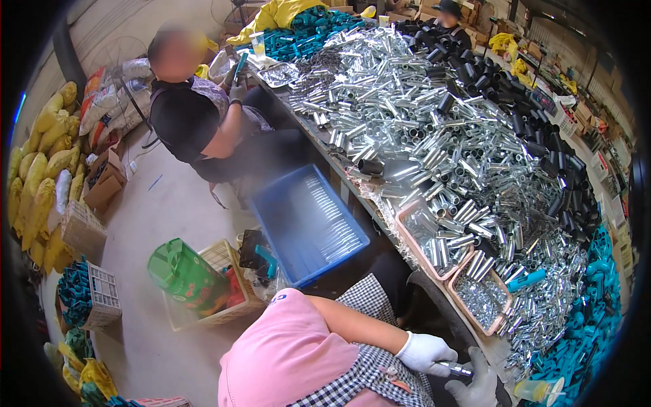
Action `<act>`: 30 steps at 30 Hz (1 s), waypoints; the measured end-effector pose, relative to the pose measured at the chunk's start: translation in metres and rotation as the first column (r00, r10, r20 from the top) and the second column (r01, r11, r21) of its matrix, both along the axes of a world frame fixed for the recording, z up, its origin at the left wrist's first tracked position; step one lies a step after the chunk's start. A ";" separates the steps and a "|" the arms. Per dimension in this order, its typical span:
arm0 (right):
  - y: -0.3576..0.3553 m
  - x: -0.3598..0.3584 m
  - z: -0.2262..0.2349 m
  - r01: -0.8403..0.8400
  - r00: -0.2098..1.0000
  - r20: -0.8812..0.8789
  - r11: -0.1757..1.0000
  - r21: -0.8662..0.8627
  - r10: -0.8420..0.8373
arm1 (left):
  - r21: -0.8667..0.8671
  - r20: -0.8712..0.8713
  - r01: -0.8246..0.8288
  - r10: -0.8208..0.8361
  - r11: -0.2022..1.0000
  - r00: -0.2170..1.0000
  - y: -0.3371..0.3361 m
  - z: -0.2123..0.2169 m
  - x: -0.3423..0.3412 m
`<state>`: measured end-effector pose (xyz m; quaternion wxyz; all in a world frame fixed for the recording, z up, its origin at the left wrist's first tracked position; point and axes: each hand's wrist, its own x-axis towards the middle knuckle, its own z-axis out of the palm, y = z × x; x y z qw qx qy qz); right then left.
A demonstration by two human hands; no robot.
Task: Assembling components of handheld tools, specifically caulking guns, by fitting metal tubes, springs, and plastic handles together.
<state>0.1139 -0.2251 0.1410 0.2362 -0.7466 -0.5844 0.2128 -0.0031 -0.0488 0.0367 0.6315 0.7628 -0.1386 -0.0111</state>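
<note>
At the lower right, my left hand point(426, 353), in a white glove, is closed around a short shiny metal tube point(456, 368). The tube points right, and its far end reaches the gap between the spread thumb and fingers of my right hand point(477, 381), in a greyish glove. Part of my right hand is cut off by the lower edge. Near my hands stand a pink tray point(506, 313) of small metal parts and a larger pink tray point(401, 220) of metal tubes. A plastic cup point(536, 389) sits beside my right hand.
A large heap of metal tubes point(407, 95) covers the table, with black tubes point(542, 136) and teal parts point(597, 305) along its far side. A blue crate point(278, 203) holds rowed tubes. A co-worker point(196, 115) sits beyond it. A green bucket point(186, 275) stands left.
</note>
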 end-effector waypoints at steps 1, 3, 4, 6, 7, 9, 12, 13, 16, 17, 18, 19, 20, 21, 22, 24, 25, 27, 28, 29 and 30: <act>0.000 0.002 -0.005 -0.039 0.999 0.032 0.995 0.094 0.036 | 0.001 -0.006 -0.016 0.016 1.000 1.000 0.001 0.002 0.001; -0.002 0.000 -0.010 -0.003 1.000 -0.026 0.993 0.121 0.006 | -0.018 0.016 -0.004 0.004 1.000 1.000 -0.003 -0.002 0.003; -0.005 0.003 -0.011 -0.002 1.000 -0.025 0.992 0.123 0.005 | -0.038 0.036 0.005 -0.004 0.999 0.999 -0.005 -0.005 0.004; -0.009 0.009 -0.010 -0.039 0.995 0.085 0.997 -0.070 0.045 | -0.022 0.030 0.007 -0.006 1.000 1.000 -0.008 -0.008 0.004; -0.008 0.007 -0.009 -0.010 0.996 0.089 0.997 -0.076 0.017 | -0.008 0.023 0.007 -0.006 1.000 1.000 -0.008 -0.008 0.005; -0.005 0.002 -0.005 -0.001 0.995 0.095 1.000 -0.015 0.002 | 0.003 0.021 0.007 -0.007 1.000 1.000 -0.008 -0.006 0.005; 0.001 -0.008 0.001 0.028 0.994 0.100 0.989 0.145 -0.043 | 0.016 0.013 0.003 -0.003 1.000 1.000 -0.008 -0.006 0.006; 0.002 -0.009 0.002 0.051 0.993 0.095 0.969 0.243 -0.076 | 0.018 0.008 0.001 -0.001 1.000 1.000 -0.009 -0.007 0.006; 0.000 -0.003 0.004 0.018 0.997 -0.069 1.000 0.011 -0.018 | 0.001 0.037 0.002 -0.002 1.000 0.999 -0.011 -0.008 0.006; -0.005 0.002 0.001 0.019 0.997 -0.070 1.000 0.010 -0.018 | 0.000 0.036 0.002 -0.002 1.000 0.999 -0.013 -0.009 0.005; -0.008 0.006 -0.002 -0.005 1.000 -0.019 0.997 -0.077 0.003 | 0.001 0.031 0.003 -0.003 1.000 1.000 -0.014 -0.009 0.005; -0.010 0.007 -0.004 -0.025 0.999 0.029 0.986 -0.165 0.030 | 0.001 0.025 0.003 -0.003 1.000 1.000 -0.014 -0.010 0.004; -0.012 0.007 -0.006 -0.026 0.999 0.028 0.986 -0.164 0.031 | 0.002 0.024 0.002 -0.002 1.000 1.000 -0.014 -0.010 0.002; -0.008 0.001 -0.001 -0.029 0.998 0.048 0.998 -0.058 0.032 | 0.008 0.024 0.004 -0.004 1.000 1.000 -0.014 -0.009 0.001; -0.005 -0.005 0.002 -0.033 0.997 0.066 0.998 0.048 0.030 | 0.015 0.024 0.007 -0.007 1.000 1.000 -0.014 -0.009 0.000; -0.003 -0.011 -0.002 -0.013 0.996 0.088 0.985 0.171 -0.002 | 0.013 0.017 0.007 -0.007 1.000 1.000 -0.014 -0.008 0.001; -0.003 -0.012 -0.003 0.008 0.993 0.106 0.956 0.292 -0.041 | 0.011 0.012 0.011 -0.011 1.000 1.000 -0.014 -0.008 0.002; -0.009 -0.008 0.000 0.044 0.997 0.059 0.989 0.141 -0.053 | 0.023 0.027 0.061 -0.062 0.998 0.998 -0.016 -0.009 0.009; -0.015 -0.005 0.002 0.073 0.997 0.009 0.997 -0.015 -0.073 | 0.034 0.041 0.110 -0.112 0.993 0.993 -0.017 -0.007 0.013; -0.028 0.017 -0.022 -0.063 0.980 0.188 0.997 -0.045 0.070 | 0.041 0.047 0.152 -0.154 0.988 0.987 -0.017 -0.006 0.017; -0.030 0.015 -0.032 0.069 0.972 0.222 0.997 0.024 -0.073 | 0.065 -0.004 0.149 -0.149 0.987 0.989 -0.014 -0.002 0.020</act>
